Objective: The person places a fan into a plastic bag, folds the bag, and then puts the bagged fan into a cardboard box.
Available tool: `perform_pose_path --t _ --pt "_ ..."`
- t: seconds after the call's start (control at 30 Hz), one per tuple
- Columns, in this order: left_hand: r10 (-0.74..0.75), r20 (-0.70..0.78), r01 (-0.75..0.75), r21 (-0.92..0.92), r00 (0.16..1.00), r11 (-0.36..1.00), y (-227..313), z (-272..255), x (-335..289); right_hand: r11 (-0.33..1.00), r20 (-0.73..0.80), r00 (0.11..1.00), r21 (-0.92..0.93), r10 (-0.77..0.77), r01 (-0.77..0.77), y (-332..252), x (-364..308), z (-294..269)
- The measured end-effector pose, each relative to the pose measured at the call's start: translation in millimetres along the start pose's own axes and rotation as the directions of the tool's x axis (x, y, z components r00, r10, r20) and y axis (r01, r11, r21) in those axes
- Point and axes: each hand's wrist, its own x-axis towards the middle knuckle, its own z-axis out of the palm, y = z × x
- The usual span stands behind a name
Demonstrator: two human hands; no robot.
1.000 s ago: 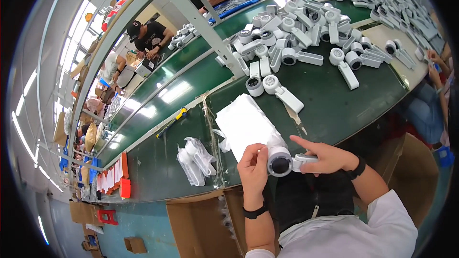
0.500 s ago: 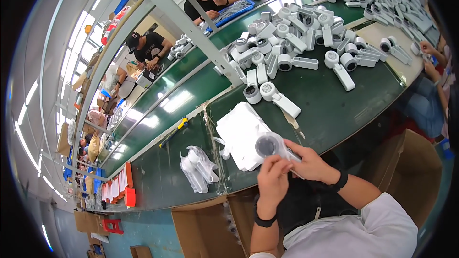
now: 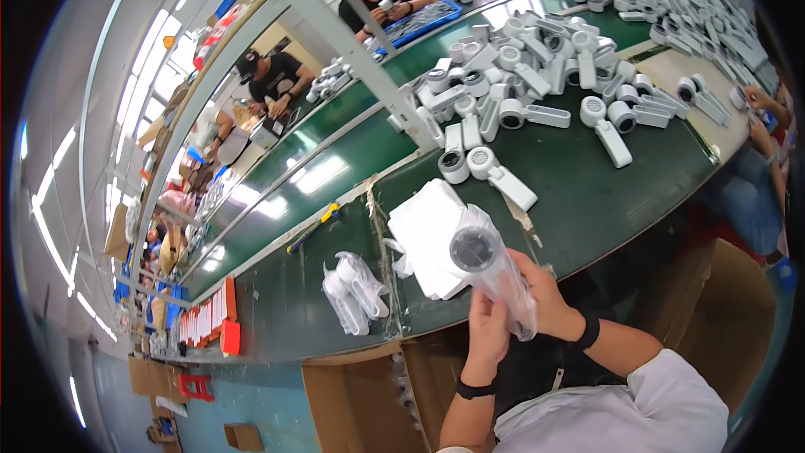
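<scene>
A handheld fan point(image 3: 472, 249) with a dark round face is inside a clear plastic bag point(image 3: 521, 306), held over the table's near edge. My left hand point(image 3: 488, 327) grips it from the left, just below the fan's head. From the other side my right hand point(image 3: 547, 298) closes on the bag, its fingers partly hidden behind it. Just beyond lies a stack of thin white bags point(image 3: 426, 239). Two bagged fans point(image 3: 355, 294) rest side by side to the left. Loose white fans point(image 3: 537, 117) form a heap farther back, with one fan point(image 3: 513, 189) lying nearest the stack.
A yellow-and-blue hand tool point(image 3: 314, 226) lies by the ledge. Orange boxes point(image 3: 220, 312) stand at the table's left end. Open cartons point(image 3: 352, 403) sit below the edge, another carton point(image 3: 725, 310) at right. A metal post point(image 3: 352, 50) rises mid-table. Co-workers sit across and at right.
My left hand has moved down from the fan's head to lower on the bag. The bag now hangs longer toward me. The whole view has shifted slightly.
</scene>
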Motion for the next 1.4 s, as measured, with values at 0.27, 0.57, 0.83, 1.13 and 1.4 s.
perform_pose_path --t 0.27,0.57,0.83,1.13,1.4 --pt "0.028 -0.092 -0.058 -0.341 0.995 0.938 31.7 -13.8 -10.9 0.970 -0.134 0.977 -0.202 -0.167 0.138 -9.5 4.9 4.4" --pt "0.671 -0.618 -0.115 0.694 0.410 0.711 122.3 -127.8 -43.5 0.985 -0.029 0.998 -0.160 0.059 -0.063 26.3 2.8 -14.7" --pt "0.786 -0.467 0.466 0.845 0.405 0.262 129.1 -249.7 -19.9 0.952 -0.075 0.991 -0.277 0.114 -0.130 45.3 6.4 -19.1" --pt "0.856 -0.171 0.274 0.961 0.488 0.036 135.2 -166.9 -2.2 0.680 -0.095 0.964 -0.726 -0.247 0.102 22.8 71.2 -53.9" --pt "0.464 0.319 -0.239 0.945 0.826 -0.223 48.9 -51.2 63.7 0.369 -0.107 0.973 -0.912 0.207 -0.179 68.3 123.5 -54.6"
